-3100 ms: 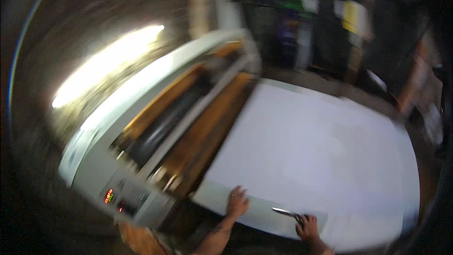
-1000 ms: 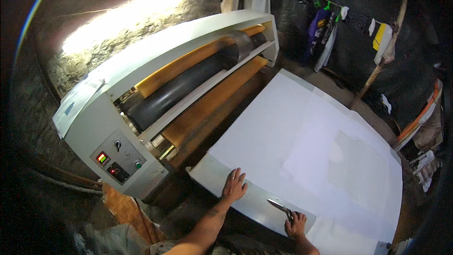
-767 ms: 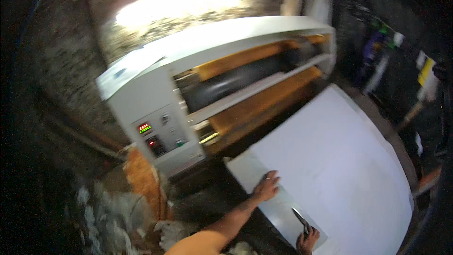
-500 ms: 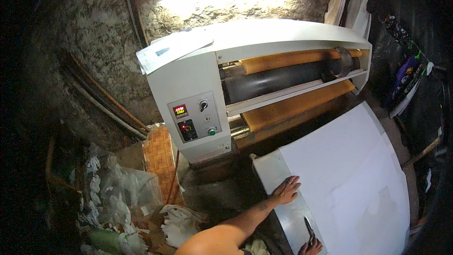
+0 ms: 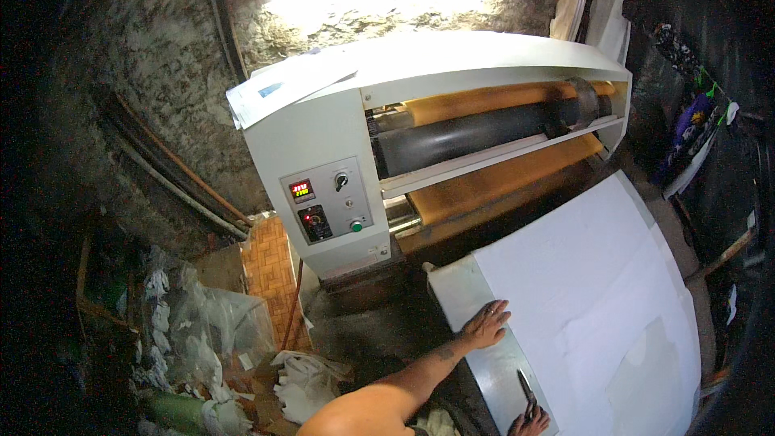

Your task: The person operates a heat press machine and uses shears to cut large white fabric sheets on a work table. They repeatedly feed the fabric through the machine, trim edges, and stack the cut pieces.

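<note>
My left hand lies flat, fingers stretched out, at the near edge of a large white sheet spread on a pale grey table. Part of its palm seems to rest on the bare strip of tabletop. Lower down, at the bottom of the picture, my right hand is closed round the dark handles of a pair of scissors. Their blades point away from me, over the bare strip beside the sheet. A greyer, irregular patch shows on the sheet's right part.
A big white roller machine with orange and black rollers stands beyond the table. Its control panel is lit. Papers lie on top. Bags and scraps are heaped at left; a white bag lies near my left arm.
The view has shifted slightly. Both hands, the scissors and the sheet stay in nearly the same places.
</note>
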Demonstrator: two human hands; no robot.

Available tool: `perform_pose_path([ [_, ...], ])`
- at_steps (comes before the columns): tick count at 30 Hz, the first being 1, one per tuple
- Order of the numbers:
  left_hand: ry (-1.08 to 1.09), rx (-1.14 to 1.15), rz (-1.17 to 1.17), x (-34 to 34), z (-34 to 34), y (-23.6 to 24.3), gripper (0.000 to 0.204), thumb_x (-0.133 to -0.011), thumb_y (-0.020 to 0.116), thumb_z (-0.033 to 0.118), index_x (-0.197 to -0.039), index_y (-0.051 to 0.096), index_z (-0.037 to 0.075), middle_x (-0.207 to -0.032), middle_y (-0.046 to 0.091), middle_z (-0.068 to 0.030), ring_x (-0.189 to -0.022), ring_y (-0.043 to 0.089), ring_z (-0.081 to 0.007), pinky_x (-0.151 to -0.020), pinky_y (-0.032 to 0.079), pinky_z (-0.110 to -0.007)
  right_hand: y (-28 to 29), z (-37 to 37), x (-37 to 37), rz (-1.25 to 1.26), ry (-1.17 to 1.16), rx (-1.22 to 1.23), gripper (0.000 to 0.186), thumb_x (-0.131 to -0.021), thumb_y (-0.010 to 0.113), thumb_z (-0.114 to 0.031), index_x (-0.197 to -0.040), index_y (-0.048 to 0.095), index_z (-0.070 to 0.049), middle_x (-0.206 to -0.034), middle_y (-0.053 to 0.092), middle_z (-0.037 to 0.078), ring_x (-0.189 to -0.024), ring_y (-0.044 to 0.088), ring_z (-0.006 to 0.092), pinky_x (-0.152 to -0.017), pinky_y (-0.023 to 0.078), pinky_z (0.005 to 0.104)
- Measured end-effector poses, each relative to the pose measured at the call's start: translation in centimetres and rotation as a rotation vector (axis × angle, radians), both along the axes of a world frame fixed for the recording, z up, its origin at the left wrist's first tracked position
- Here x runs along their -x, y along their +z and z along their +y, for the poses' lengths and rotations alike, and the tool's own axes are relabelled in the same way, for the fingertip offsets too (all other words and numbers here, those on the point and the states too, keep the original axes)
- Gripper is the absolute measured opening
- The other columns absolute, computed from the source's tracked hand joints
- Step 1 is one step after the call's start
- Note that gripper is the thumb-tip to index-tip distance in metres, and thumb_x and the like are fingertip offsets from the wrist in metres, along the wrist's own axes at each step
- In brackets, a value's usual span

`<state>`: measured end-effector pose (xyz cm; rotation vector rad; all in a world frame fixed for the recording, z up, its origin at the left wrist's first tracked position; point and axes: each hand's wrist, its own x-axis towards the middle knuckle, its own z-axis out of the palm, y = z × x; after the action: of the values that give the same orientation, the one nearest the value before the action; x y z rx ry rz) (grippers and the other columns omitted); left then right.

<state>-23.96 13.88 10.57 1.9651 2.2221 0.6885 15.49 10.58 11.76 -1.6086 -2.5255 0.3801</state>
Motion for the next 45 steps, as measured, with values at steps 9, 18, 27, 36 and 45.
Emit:
perform_pose_path([
  [9, 0.014, -0.058, 0.025, 0.0, -0.1, -0.1, 0.053, -0.090, 0.053, 0.034, -0.130, 0.052, -0.001, -0.145, 0.038, -0.0222, -0.136, 0.032, -0.0338, -0.115, 0.025, -0.044, -0.6, 0.2, -0.3, -0.039, 0.081, -0.074, 0.050, -0.095, 0.046, -0.039, -0.136, 0.051, -0.011, -0.134, 0.049, 0.017, -0.122, 0.039, 0.0438, -0.102, 0.026, 0.0619],
  [18, 0.015, -0.064, 0.000, 0.1, -0.2, -0.1, 0.052, -0.091, 0.053, 0.034, -0.130, 0.052, 0.000, -0.146, 0.037, -0.0217, -0.136, 0.032, -0.0338, -0.115, 0.025, -0.044, -0.5, 0.2, -0.2, -0.063, 0.070, -0.057, 0.049, -0.095, 0.045, -0.039, -0.136, 0.051, -0.012, -0.135, 0.049, 0.016, -0.124, 0.039, 0.0415, -0.102, 0.025, 0.0612],
  [27, 0.005, -0.050, -0.022, 0.1, -0.2, 0.0, 0.052, -0.091, 0.054, 0.034, -0.131, 0.051, 0.000, -0.146, 0.037, -0.0217, -0.136, 0.032, -0.0344, -0.115, 0.026, -0.044, 0.2, 0.1, 0.2, -0.091, 0.000, 0.019, 0.056, -0.094, 0.046, -0.042, -0.137, 0.045, -0.006, -0.136, 0.046, 0.021, -0.126, 0.036, 0.0459, -0.105, 0.021, 0.0620],
  [36, -0.003, -0.020, -0.044, 0.2, 0.0, 0.1, 0.053, -0.091, 0.054, 0.034, -0.131, 0.051, -0.001, -0.146, 0.036, -0.0216, -0.136, 0.032, -0.0341, -0.115, 0.025, -0.044, 0.5, 0.2, 0.3, -0.082, 0.021, 0.057, 0.059, -0.095, 0.045, -0.045, -0.139, 0.043, -0.006, -0.139, 0.044, 0.021, -0.128, 0.032, 0.0496, -0.106, 0.018, 0.0643],
  [45, -0.001, -0.022, -0.045, 0.2, 0.2, -0.4, 0.053, -0.090, 0.053, 0.033, -0.131, 0.051, -0.001, -0.146, 0.036, -0.0224, -0.137, 0.032, -0.0348, -0.115, 0.025, -0.044, -0.3, 0.2, -0.2, -0.046, 0.016, 0.022, 0.055, -0.095, 0.044, -0.042, -0.139, 0.045, -0.010, -0.139, 0.044, 0.019, -0.127, 0.032, 0.0488, -0.105, 0.019, 0.0651],
])
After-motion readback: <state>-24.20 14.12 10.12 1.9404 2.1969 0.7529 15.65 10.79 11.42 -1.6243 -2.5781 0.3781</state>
